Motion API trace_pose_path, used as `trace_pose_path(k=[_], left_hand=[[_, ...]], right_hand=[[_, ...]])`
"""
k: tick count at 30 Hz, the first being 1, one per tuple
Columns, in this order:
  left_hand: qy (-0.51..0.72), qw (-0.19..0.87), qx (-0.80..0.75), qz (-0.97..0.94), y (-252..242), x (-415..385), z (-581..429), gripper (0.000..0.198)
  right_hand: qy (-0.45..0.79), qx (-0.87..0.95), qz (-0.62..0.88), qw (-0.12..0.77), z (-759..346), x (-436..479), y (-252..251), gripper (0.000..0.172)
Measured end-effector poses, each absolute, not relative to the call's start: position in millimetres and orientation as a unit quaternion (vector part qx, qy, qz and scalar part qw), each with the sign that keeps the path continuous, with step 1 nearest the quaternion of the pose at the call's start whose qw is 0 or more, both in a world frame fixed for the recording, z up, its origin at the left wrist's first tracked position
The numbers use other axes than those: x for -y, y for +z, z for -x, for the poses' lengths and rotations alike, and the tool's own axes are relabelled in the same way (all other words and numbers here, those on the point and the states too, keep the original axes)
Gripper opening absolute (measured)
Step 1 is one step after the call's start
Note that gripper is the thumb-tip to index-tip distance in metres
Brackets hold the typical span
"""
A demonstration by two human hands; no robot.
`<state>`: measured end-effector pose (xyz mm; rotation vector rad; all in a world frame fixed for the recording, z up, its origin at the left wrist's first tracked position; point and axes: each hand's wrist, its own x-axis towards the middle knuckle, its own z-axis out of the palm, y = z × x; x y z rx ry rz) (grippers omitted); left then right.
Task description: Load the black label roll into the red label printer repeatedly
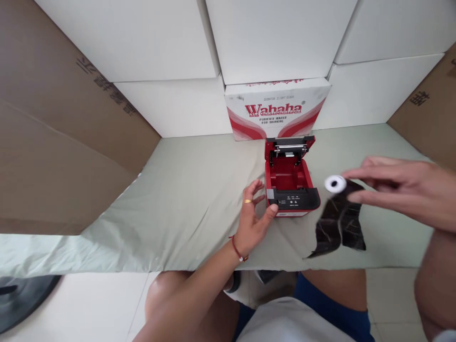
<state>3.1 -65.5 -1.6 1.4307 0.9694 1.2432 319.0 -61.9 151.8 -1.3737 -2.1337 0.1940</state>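
Observation:
A red and black printer [295, 200] stands on the cloth-covered table with its lid raised, showing a bare red compartment. My left hand [254, 216] is at the printer's left front corner, thumb against the edge and fingers apart along the side. To the right of the printer, my right hand [388, 185] pinches a small paper roll [331, 184] between thumb and fingers, held above the table. A crumpled dark wrapper or strip [331, 225] hangs down from the roll.
Behind the printer, a white and red Wahaha carton [276, 107] leans against stacked white boxes [192, 107]. Brown cardboard panels [71, 142] stand at both sides. The pale green cloth [171, 204] ends just above my knees.

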Motion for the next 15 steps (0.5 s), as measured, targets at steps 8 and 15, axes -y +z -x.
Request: trace_pose_path(k=[8, 15], left_hand=[[0.535, 0.204, -0.374, -0.730, 4.3, 74.2, 3.4, 0.050], [0.485, 0.111, -0.279, -0.821, 1.9, 77.0, 0.8, 0.063]], right_hand=[[0.054, 0.758, 0.650, 0.007, -215.8, 5.9, 110.8, 0.037], [0.053, 0.756, 0.649, -0.067, -195.0, -7.5, 111.1, 0.031]])
